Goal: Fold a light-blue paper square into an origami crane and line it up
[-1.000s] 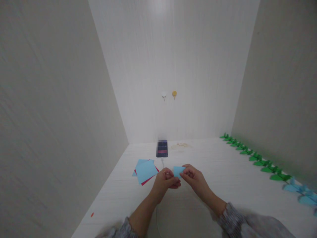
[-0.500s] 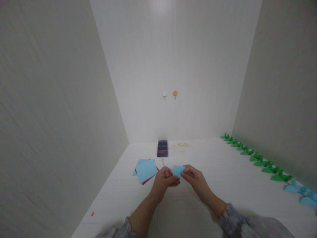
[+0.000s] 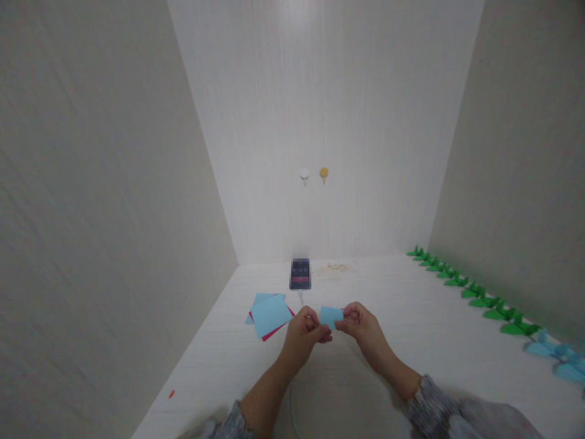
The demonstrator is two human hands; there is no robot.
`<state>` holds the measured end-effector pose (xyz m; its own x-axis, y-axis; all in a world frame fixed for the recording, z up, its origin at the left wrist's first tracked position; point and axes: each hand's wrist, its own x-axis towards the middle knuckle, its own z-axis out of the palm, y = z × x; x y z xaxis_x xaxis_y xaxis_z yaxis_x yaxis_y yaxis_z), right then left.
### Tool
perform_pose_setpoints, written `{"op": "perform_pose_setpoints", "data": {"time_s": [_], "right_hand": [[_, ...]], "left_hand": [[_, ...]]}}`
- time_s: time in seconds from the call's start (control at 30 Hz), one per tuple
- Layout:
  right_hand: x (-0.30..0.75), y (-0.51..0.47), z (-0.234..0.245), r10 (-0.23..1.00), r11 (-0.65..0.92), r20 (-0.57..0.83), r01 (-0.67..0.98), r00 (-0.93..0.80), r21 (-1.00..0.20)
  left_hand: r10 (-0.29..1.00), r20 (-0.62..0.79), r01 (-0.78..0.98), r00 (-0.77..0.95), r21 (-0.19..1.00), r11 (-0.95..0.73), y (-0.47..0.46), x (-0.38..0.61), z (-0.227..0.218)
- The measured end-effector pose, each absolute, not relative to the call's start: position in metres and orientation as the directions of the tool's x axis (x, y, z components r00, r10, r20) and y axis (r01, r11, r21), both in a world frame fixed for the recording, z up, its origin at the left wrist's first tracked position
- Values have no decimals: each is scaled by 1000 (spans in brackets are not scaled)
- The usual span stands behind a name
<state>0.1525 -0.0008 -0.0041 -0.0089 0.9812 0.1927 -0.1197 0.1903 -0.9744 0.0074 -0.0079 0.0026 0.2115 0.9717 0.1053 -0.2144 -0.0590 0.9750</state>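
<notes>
A small folded piece of light blue paper [image 3: 331,316] is held above the white table [image 3: 411,329] between both hands. My left hand [image 3: 305,334] pinches its left lower edge, fingers curled closed. My right hand [image 3: 361,326] pinches its right edge with thumb and fingertips. Both forearms reach in from the bottom, in grey patterned sleeves.
A stack of blue and red paper sheets [image 3: 269,314] lies to the left of my hands. A dark phone [image 3: 300,274] with a white cable stands behind. A row of green folded paper figures [image 3: 461,286] and some blue ones [image 3: 555,355] line the right wall. Two wall hooks [image 3: 314,175] hang behind.
The hands stay at the same spot; my right fingers have shifted slightly on the blue paper, which now sits more level. The view has drifted a little.
</notes>
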Motion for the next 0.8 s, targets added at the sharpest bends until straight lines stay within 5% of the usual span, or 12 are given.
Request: {"op": "perform_pose_setpoints", "data": {"time_s": [0.27, 0.5, 0.8], "right_hand": [[151, 1, -2, 992, 125, 127, -63, -25, -990], [153, -2, -2, 963, 194, 218, -157, -155, -968], [156, -2, -1, 962, 258, 250, 67, -110, -964]], "left_hand": [[965, 110, -125, 236, 989, -82, -4, 6, -7], [973, 39, -182, 227, 983, 3, -5, 5, 3], [969, 41, -203, 243, 979, 9, -6, 5, 4]]}}
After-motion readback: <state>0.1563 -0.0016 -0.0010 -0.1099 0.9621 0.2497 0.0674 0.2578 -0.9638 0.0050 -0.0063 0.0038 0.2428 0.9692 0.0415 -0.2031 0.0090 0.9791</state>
